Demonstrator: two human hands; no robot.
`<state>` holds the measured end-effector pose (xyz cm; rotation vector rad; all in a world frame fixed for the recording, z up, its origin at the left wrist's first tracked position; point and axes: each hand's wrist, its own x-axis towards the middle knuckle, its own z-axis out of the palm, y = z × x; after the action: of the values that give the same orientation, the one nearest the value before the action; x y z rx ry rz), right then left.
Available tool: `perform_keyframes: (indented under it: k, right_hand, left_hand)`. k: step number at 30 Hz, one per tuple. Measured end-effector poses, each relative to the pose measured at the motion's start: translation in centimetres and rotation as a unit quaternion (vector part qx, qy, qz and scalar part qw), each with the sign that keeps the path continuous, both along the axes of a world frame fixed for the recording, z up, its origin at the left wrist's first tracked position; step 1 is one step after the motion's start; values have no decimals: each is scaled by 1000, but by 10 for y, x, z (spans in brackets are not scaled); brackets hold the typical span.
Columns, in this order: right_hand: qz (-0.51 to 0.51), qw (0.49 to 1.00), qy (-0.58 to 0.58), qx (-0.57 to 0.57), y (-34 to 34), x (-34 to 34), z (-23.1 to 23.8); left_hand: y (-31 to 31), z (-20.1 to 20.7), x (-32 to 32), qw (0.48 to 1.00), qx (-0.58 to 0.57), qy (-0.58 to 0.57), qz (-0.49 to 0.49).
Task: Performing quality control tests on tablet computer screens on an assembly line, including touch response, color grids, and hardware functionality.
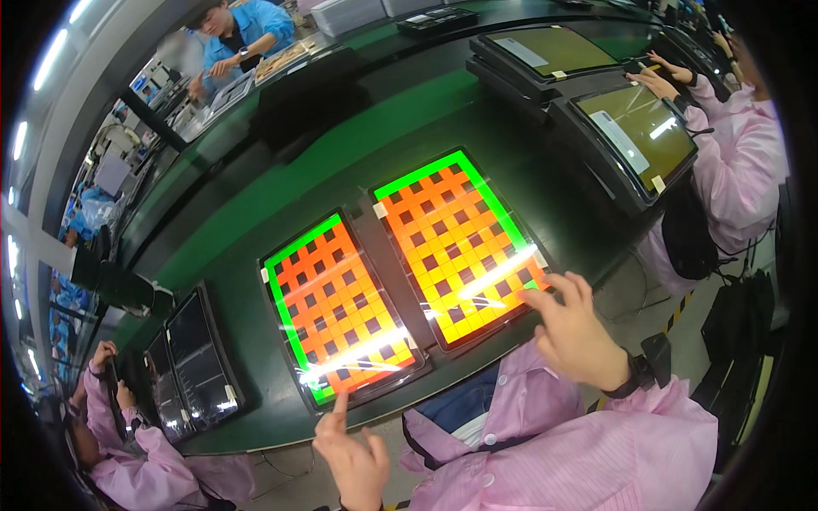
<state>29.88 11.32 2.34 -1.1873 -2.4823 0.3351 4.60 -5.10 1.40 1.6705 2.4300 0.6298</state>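
Observation:
Two tablets lie side by side on the green table, their lit screens covered by a grid of orange, yellow and dark squares with green strips along some edges. My left hand is at the near edge of the left tablet; its index finger is stretched onto the screen's lower edge, and the thumb stands apart. At the lower right corner of the right tablet, my right hand has its index fingertip at the screen beside a green patch, with the fingers apart. Neither hand holds anything. Bright light reflections cross both screens.
Dark tablets lie at the left by a co-worker's hands. Stacked tablets with olive screens stand at the right, where another person in pink works. Across the green table someone in blue handles small parts.

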Motion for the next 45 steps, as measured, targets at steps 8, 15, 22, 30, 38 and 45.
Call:
perform_keyframes:
  k: [8, 15, 22, 30, 38, 45]
  right_hand:
    - [164, 985, 35, 33, -5, -52, -14]
    - [179, 967, 131, -127, 98, -58, 5]
    - [167, 982, 87, -6, 178, -124, -25]
    - [224, 974, 16, 34, 116, -92, -24]
    - [258, 961, -21, -97, 50, -48, 12]
    - [158, 985, 63, 22, 139, -99, -4]
  left_hand:
    - [64, -13, 34, 985, 50, -29, -165]
    - [112, 10, -45, 974, 156, -85, -143]
    - [227, 1, -76, 983, 59, 37, -170]
    - [162, 11, -39, 968, -59, 66, -233]
    - [86, 31, 0, 960, -142, -74, -230]
    - [180, 15, -61, 985, 27, -16, -168]
